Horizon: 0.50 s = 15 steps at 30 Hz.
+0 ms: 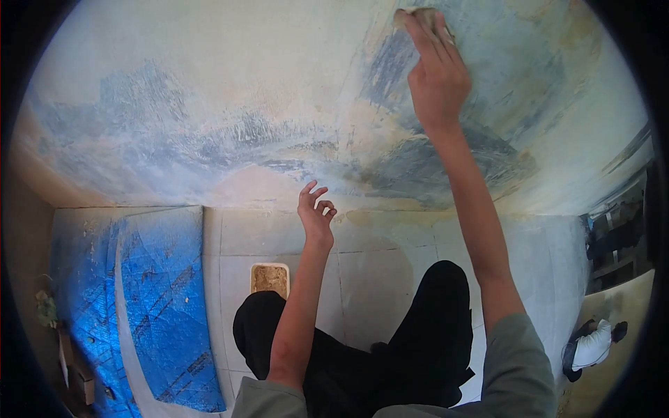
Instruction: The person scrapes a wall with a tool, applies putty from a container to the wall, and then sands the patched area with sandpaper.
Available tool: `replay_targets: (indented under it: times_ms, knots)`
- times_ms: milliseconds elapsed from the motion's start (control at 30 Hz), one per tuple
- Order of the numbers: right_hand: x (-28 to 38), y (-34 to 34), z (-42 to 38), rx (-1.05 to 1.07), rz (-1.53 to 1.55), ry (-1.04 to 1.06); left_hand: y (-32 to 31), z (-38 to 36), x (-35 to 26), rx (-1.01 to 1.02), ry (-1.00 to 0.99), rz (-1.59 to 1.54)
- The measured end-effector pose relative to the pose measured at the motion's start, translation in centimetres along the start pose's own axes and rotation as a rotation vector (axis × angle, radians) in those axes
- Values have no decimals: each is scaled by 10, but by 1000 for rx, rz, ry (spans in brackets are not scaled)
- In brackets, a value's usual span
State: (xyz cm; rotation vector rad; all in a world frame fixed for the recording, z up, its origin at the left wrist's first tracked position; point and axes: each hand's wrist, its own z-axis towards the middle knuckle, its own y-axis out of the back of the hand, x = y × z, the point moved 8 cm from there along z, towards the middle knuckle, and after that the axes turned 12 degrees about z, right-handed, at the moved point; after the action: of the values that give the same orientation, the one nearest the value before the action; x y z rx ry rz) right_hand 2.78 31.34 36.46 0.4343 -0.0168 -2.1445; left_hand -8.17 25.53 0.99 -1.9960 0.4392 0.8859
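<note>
My right hand point(439, 80) is raised to the upper part of the wall point(272, 63), its fingers pressing a small tan sponge-like pad point(421, 14) to the surface. Its exact kind is hard to make out, as the fingers cover part of it. Grey-blue and ochre patches streak the pale wall. Lower down, my left hand point(317, 214) hovers near the wall's foot with fingers loosely bent and apart, holding nothing. Below it, beside my knee, a cream tub point(254, 281) of brownish material stands on the floor, partly hidden by the knee.
Blue sheeting point(167, 306) covers the tiled floor point(369, 272) at left, its edge against the wall. Wooden pieces point(82, 386) lie at the lower left. Far right are a dark rack-like structure point(617, 233) and another person point(591, 350) in a white top.
</note>
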Motion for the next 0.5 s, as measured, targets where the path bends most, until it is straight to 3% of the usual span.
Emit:
replay_targets:
  times_ms: [67, 100, 167, 200, 267, 333, 400, 433, 467, 500]
  knots:
    - [-5, -34, -2, 217, -207, 58, 4, 2, -2, -11, -5, -11]
    - [-2, -33, -12, 214, -214, 62, 8, 2, -3, -35, 3, -35]
    - [26, -53, -39, 540, -54, 321, 13, 3, -7, -52, 1, -68]
    - [14, -52, -34, 535, -58, 331, 15, 4, -6, -58, 13, -74]
    - [1, -45, -24, 687, 1, 651, 16, 4, -6, -56, 28, -78]
    - [-18, -40, 5, 663, -66, 612, 17, 3, -7, -73, 45, -70]
    - [-47, -17, 42, 412, -62, 281, 18, 7, -3, -55, 61, -78]
    - [-34, -17, 32, 337, -69, 213, 16, 9, 0, -54, 69, -90]
    - [-39, -15, 26, 332, -86, 213, 12, 8, 0, -37, 67, -84]
    - [-32, -24, 12, 504, -35, 368, 11, 6, 1, -36, 77, -82]
